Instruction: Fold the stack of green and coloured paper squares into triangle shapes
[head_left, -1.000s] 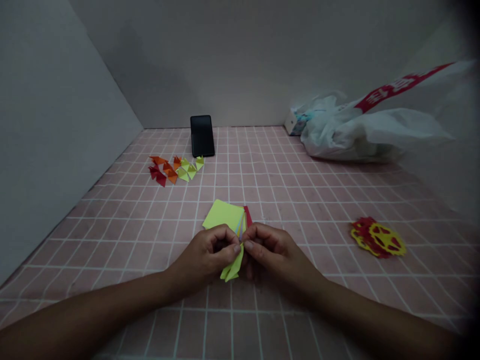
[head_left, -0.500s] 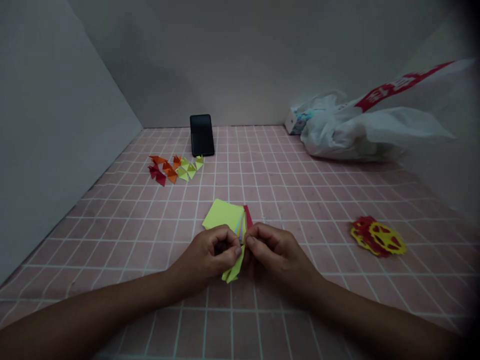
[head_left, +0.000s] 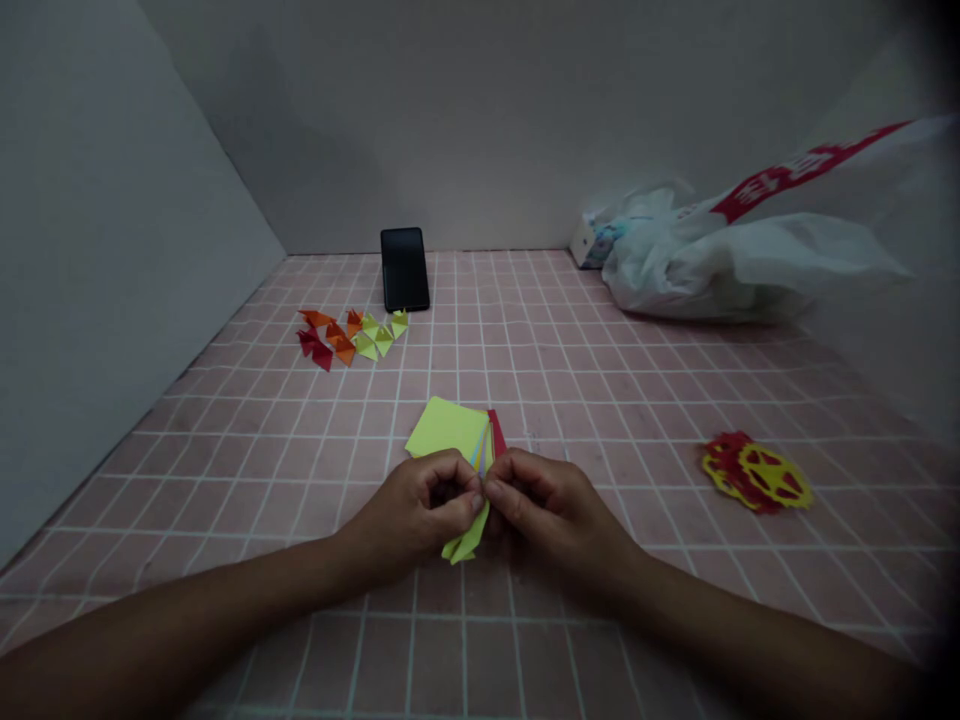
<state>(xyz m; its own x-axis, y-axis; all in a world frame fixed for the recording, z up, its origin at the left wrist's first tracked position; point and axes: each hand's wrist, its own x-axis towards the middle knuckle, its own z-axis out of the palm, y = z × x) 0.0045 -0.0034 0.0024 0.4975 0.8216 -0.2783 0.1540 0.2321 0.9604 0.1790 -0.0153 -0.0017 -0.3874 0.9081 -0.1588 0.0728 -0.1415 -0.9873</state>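
Left hand [head_left: 412, 515] and right hand [head_left: 559, 505] tightly pinch the folded yellow-green paper [head_left: 466, 540] — upper end hidden — well short of the gridded tablecloth [head_left: 600, 405]'s back edge. The hands sit slightly closer than half a second ago.

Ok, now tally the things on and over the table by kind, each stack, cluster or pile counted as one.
Held folded paper: 1
Sheet stack: 1
Cluster of small folded pieces: 1
Pile of cut-outs: 1
Phone: 1
Plastic bag: 1
Box: 1
Total: 7
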